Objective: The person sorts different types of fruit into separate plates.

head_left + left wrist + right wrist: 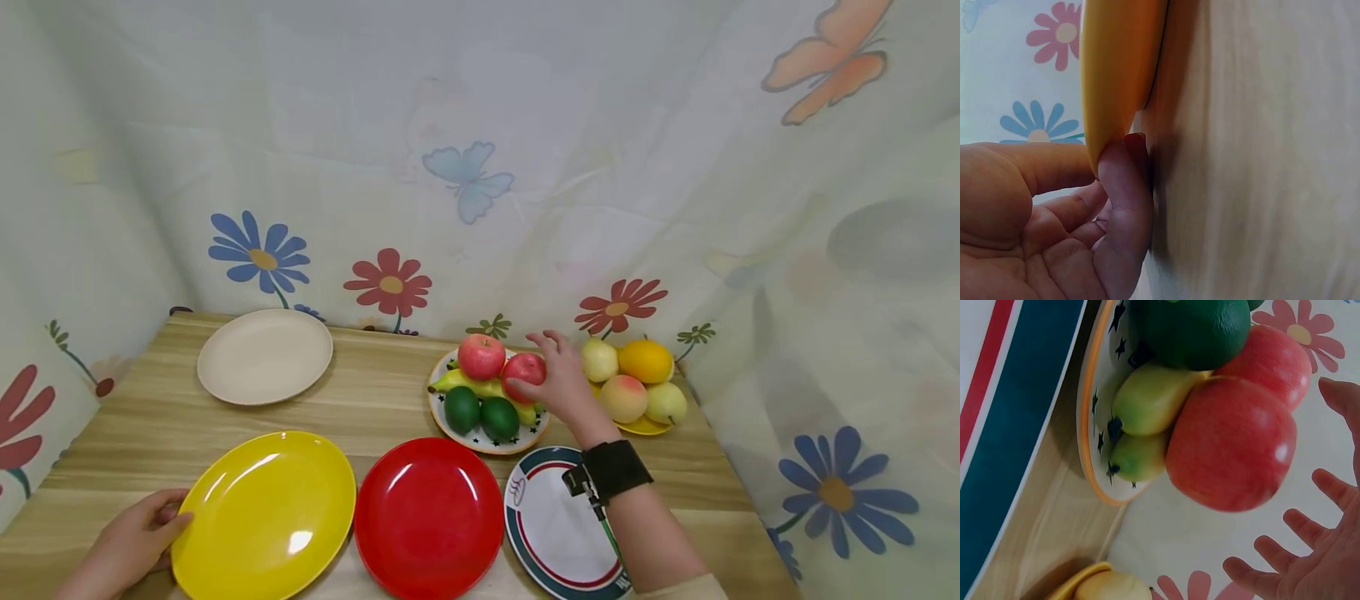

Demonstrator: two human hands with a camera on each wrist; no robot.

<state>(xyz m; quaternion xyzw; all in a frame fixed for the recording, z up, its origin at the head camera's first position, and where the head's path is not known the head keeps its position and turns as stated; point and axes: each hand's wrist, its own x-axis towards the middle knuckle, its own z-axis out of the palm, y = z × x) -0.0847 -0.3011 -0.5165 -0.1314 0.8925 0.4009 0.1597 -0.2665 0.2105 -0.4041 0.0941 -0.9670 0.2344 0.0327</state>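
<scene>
At the lower left of the head view, my left hand (138,537) pinches the rim of a yellow plate (266,508) between thumb and fingers. The left wrist view shows that plate (1124,62) raised off the wood at this edge. My right hand (564,379) hovers, fingers spread, beside the right-hand red apple (517,369). In the right wrist view a gap shows between the fingers and this apple (1232,447). A second apple (481,357), bananas (459,381) and two dark green fruits (462,410) share its star-patterned white plate (442,422).
A red plate (429,517) sits in the front middle, with a green-rimmed white plate (551,508) to its right, partly under my forearm. Back left is a beige plate (265,357). Pale round fruits (666,404), a peach (624,398) and an orange-yellow fruit (647,361) fill a yellow plate (647,428).
</scene>
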